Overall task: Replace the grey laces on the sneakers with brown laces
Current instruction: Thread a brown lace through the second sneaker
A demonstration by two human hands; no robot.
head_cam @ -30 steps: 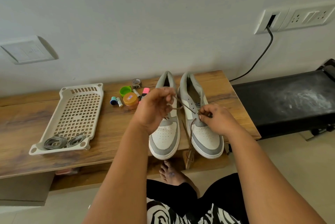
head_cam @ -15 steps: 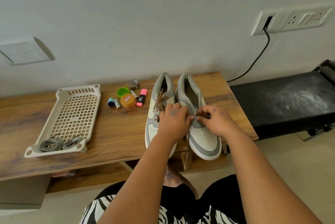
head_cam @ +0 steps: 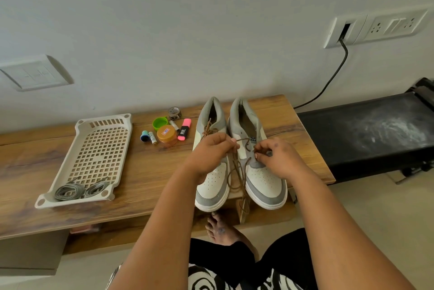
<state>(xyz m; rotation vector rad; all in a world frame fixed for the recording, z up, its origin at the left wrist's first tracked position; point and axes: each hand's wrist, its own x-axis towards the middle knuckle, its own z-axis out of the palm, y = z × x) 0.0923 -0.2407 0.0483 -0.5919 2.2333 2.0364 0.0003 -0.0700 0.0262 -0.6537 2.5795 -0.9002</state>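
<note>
Wide wooden counter [head_cam: 141, 172] along the wall, and at its right end the two sneakers [head_cam: 258, 172] stand side by side, toes toward the person. The pale tray [head_cam: 98, 130] sits well to the left, grey laces [head_cam: 77, 190] coiled in its near corner, so the old pair looks done with. The left sneaker already wears brown. Now the right one: the left hand [head_cam: 211, 151] pinches the brown lace [head_cam: 237, 172] up near the tongue, the right hand [head_cam: 274, 156] pinches its other run at an eyelet, loose loops dangling between the toes. Threading step, I'd say; next comes feeding the tip through the next eyelet and pulling the slack snug.
</note>
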